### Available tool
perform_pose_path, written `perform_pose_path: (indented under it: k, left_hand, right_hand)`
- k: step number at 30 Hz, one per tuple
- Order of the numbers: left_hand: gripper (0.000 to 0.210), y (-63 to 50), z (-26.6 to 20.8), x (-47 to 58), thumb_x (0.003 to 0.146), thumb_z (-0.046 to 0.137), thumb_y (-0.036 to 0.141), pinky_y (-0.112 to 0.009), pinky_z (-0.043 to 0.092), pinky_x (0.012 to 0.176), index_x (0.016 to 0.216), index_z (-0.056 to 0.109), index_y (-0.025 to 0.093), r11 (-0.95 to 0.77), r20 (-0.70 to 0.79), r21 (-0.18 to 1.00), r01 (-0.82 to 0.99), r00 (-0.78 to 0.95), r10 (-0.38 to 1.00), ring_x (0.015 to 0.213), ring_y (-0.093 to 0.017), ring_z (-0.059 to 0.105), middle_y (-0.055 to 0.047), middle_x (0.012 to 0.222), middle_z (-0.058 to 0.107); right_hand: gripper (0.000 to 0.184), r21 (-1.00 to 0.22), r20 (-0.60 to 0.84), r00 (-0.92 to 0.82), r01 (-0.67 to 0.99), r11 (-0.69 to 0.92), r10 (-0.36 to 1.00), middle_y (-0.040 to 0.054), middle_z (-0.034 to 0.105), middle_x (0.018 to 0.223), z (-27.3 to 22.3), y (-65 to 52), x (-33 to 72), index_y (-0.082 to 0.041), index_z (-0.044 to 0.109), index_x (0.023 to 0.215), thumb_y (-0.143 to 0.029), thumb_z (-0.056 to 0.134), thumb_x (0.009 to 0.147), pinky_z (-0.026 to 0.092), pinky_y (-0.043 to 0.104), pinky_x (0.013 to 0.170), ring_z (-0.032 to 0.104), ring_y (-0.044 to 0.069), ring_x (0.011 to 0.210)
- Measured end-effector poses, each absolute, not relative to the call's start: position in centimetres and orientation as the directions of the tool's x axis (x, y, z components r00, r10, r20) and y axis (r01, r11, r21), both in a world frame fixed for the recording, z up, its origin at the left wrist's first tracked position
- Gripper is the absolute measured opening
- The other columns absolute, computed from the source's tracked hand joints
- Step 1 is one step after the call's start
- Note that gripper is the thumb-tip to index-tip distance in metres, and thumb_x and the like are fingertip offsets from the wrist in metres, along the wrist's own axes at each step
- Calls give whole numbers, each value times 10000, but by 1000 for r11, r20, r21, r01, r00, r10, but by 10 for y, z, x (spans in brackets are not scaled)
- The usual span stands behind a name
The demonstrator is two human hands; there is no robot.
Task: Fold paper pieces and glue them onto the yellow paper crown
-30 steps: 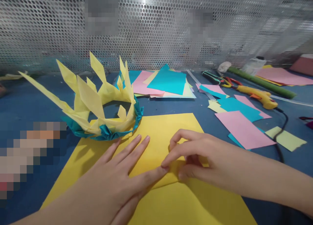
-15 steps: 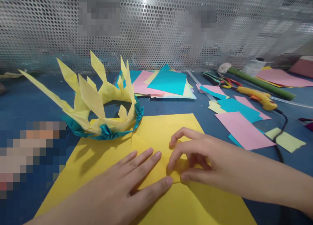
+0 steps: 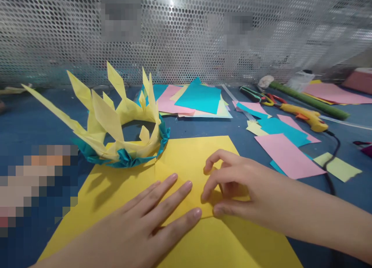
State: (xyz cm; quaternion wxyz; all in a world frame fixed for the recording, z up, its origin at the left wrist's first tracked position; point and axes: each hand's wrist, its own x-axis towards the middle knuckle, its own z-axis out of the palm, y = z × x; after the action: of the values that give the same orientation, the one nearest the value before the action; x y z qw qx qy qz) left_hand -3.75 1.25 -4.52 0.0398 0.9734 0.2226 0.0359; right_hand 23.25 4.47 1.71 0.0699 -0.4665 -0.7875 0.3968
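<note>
A yellow sheet of paper (image 3: 203, 146) lies on the table, with a smaller yellow piece or folded flap (image 3: 188, 200) on top; its lower edge shows between my hands. My left hand (image 3: 157, 213) rests flat on this yellow paper, fingers spread. From the right, my right hand (image 3: 232, 182) bends over the paper with curled fingers; thumb and index finger are at the flap's lower edge. Behind my left hand, a pale yellow paper crown (image 3: 107, 116) with tall pointed spikes and a crumpled teal band (image 3: 128, 159) sits partly over the sheet.
Stacked coloured papers (image 3: 197, 97) lie at the back. To the right are pink and teal scraps (image 3: 290, 155), a yellow glue gun (image 3: 308, 114) with a black cord, pliers (image 3: 273, 101) and a green stem (image 3: 314, 99). A perforated metal panel (image 3: 180, 39) stands behind. A blurred patch covers the left edge.
My left hand's fingers have spread slightly and its thumb has drawn back a little to the left. My right hand has barely shifted. The crown and papers stay in place.
</note>
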Motion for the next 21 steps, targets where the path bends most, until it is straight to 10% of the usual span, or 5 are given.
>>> perform_pose_path:
  k: [13,21]
  left_hand:
    - [690,13,-50,-40,983,519,298,-448,394,1138,1592,218,174,-919,160,-129,372,923,351,1471,-337,339,-74,1602,350]
    - [618,21,-49,-36,992,523,385,-420,459,1073,1566,299,325,-905,257,-194,379,910,326,1365,-327,510,-52,1525,528]
  right_hand:
    - [170,-778,-291,-617,597,194,731,-35,480,1166,12,55,239,-284,649,947,-215,743,824,461,263,854,583,119,942]
    - [118,-790,-278,-635,578,205,720,-34,478,1140,15,56,240,-264,654,958,-201,703,871,473,224,764,567,75,796]
